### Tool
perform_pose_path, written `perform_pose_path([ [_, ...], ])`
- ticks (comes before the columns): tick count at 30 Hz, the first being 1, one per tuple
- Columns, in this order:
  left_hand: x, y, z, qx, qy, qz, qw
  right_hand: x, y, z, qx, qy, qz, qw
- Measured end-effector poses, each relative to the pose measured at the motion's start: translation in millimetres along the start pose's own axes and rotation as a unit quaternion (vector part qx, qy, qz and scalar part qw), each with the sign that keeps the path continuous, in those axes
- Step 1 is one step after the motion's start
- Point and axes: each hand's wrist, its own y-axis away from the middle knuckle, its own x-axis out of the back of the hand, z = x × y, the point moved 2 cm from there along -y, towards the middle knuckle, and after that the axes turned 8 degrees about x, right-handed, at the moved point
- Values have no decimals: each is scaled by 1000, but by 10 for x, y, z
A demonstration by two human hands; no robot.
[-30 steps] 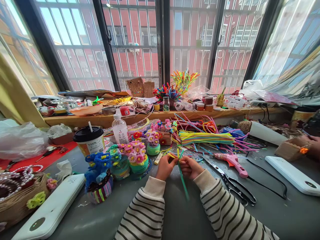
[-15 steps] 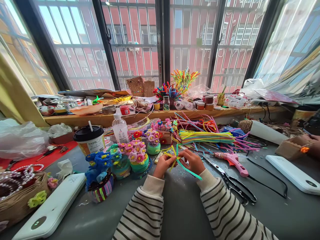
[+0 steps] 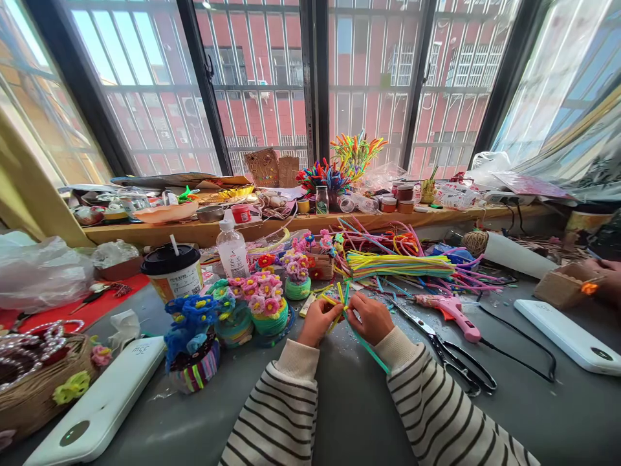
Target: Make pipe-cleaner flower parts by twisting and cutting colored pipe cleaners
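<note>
Yellow pipe cleaners are pinched in my left hand, above the grey table. My right hand pinches a green pipe cleaner, whose long end slants down to the right beneath that hand. The yellow and green strands cross between my fingertips, which nearly meet; the exact crossing is partly hidden. Left of my hands stand small pots of fuzzy flowers, one pink and one blue. Behind my hands lies a bundle of yellow and green pipe cleaners.
Large scissors and a pink glue gun with a black cord lie on the right. White devices rest at far left and far right. A lidded cup stands left. Another person's hand is at the right edge.
My right hand has closed in slightly to the left. The green strand's long end now passes lower and closer to my right wrist, partly behind the hand.
</note>
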Motion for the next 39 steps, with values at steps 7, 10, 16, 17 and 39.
perform_pose_path([
  [7, -21, 28, 30, -162, -210, 21, 964, -112, -2, 54, -94, -48, -58, 993],
  [10, -31, 42, 47, -195, -259, 23, 946, -160, -26, 86, -168, -164, -68, 970],
  [16, -55, 81, 96, -221, -273, 8, 936, -267, -14, 137, -393, -541, -221, 710],
  [17, -57, 88, 103, -222, -265, 7, 938, -273, -9, 143, -394, -581, -237, 671],
  [39, 1, 30, 29, -141, -132, 40, 980, -14, 23, 62, 63, -5, 35, 997],
])
